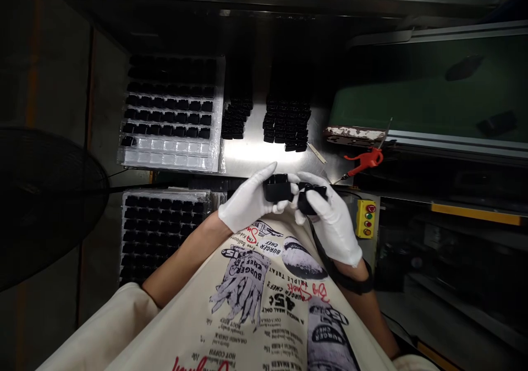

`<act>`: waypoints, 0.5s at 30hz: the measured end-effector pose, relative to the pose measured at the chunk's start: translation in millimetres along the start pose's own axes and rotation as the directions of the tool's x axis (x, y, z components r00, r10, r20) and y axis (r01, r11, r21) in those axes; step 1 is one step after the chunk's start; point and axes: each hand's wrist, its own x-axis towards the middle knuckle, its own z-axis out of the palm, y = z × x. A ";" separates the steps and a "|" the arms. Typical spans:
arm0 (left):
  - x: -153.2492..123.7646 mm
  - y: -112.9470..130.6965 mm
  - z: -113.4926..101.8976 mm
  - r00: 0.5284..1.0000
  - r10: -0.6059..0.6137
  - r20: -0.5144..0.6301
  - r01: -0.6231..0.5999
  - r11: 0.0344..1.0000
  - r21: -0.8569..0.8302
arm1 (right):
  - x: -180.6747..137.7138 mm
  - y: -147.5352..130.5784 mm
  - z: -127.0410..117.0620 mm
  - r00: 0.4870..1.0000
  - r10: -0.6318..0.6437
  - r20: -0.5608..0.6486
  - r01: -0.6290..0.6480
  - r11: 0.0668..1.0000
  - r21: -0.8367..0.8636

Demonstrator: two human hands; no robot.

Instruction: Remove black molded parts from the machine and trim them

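Observation:
In front of my body, my left hand (246, 203), in a white glove, is closed around a few small black plastic parts (277, 188) lined up side by side. Close beside it, my gloved right hand (335, 228) grips another black plastic piece (307, 201), with the thumb laid across it. The two hands nearly meet, and their fingertips partly hide both pieces. Rows of similar black parts (286, 121) lie on the metal table (256, 159) just beyond the hands, with a narrower row (236, 119) to their left.
A clear blister tray (173, 154) holds rows of black parts at the left; more filled trays (165, 231) sit below it. A red air gun (365, 161) lies right, near a green conveyor (412, 96). A yellow button box (366, 218) and dark fan (45, 206) flank me.

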 end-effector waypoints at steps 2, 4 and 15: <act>-0.4 2.0 -0.5 1.000 -0.026 0.012 0.027 0.997 -0.076 | -0.3 -4.4 -1.5 1.000 -0.002 -0.009 0.003 0.994 0.105; -2.3 4.1 0.8 0.999 -0.046 0.010 0.047 0.990 -0.131 | -0.1 -8.2 -4.6 0.999 0.009 -0.037 -0.003 0.988 0.152; -9.2 2.7 9.7 0.997 -0.077 -0.012 0.074 0.981 -0.177 | 3.9 -8.2 -5.9 0.992 0.113 0.049 -0.122 0.952 0.279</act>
